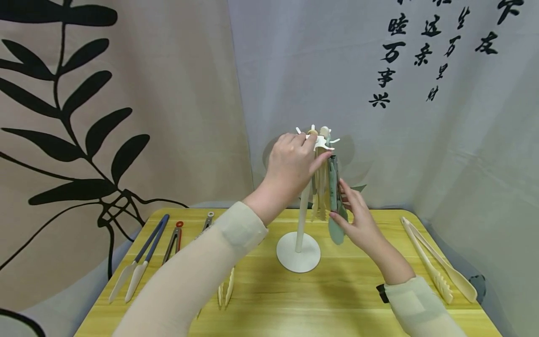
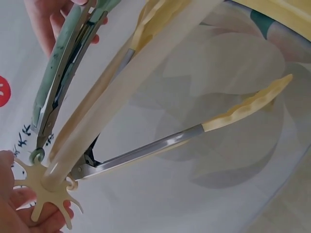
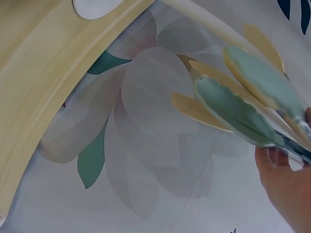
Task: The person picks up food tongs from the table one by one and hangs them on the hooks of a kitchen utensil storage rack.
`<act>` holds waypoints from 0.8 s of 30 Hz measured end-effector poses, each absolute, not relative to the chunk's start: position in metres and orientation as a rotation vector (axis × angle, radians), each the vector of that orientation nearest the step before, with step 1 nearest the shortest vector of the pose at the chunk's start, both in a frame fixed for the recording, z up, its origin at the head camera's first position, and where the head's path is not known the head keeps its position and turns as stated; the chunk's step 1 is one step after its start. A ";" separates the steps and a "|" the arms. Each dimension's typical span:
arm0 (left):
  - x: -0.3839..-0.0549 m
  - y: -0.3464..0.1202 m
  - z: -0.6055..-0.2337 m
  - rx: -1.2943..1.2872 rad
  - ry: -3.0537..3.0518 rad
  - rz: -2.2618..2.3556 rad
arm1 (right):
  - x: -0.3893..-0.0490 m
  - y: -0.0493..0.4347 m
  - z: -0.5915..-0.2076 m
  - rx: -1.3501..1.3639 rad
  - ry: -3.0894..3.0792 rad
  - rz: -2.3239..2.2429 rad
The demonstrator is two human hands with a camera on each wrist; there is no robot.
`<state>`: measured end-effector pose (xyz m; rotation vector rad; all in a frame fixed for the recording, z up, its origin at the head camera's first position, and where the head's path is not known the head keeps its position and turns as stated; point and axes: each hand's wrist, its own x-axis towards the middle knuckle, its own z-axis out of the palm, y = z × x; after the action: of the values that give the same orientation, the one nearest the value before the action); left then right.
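A white stand with a hooked top [image 1: 323, 142] rises from a round base on the table. My left hand [image 1: 290, 157] grips that top, its fingers among the hooks in the left wrist view. Green tongs [image 1: 333, 187] point downward beside the post, their ring end [image 2: 36, 155] at a hook; whether the hook bears them I cannot tell. My right hand [image 1: 358, 215] holds these tongs low down, thumb on one side and fingers on the other, near the green heads [image 3: 238, 114]. Yellow-tipped tongs [image 2: 248, 104] hang from the stand too, behind the post.
On the table's left lie blue-handled tongs [image 1: 145, 255], red-ended tongs [image 1: 173, 241] and tongs with cream tips [image 1: 227, 290], partly behind my left arm. Cream tongs [image 1: 438, 262] lie by the right edge. Printed curtains stand behind the wooden table [image 1: 337, 299].
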<state>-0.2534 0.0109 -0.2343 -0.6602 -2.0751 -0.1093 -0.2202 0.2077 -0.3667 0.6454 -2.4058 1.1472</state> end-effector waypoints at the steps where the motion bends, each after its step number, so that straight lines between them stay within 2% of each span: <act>1: -0.254 0.010 -0.235 -0.665 -2.072 -0.110 | -0.221 0.207 -0.367 0.644 -2.408 1.155; 16: -0.253 0.006 -0.235 -0.717 -2.103 -0.081 | -0.225 0.200 -0.373 0.628 -2.395 1.225; 24: -0.254 0.007 -0.236 -0.710 -2.077 -0.058 | -0.224 0.199 -0.378 0.705 -2.360 1.156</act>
<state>-0.2538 0.0071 -0.2357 -0.7101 -2.0772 -0.0577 -0.2243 0.1987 -0.3776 0.7052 -2.3598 1.1563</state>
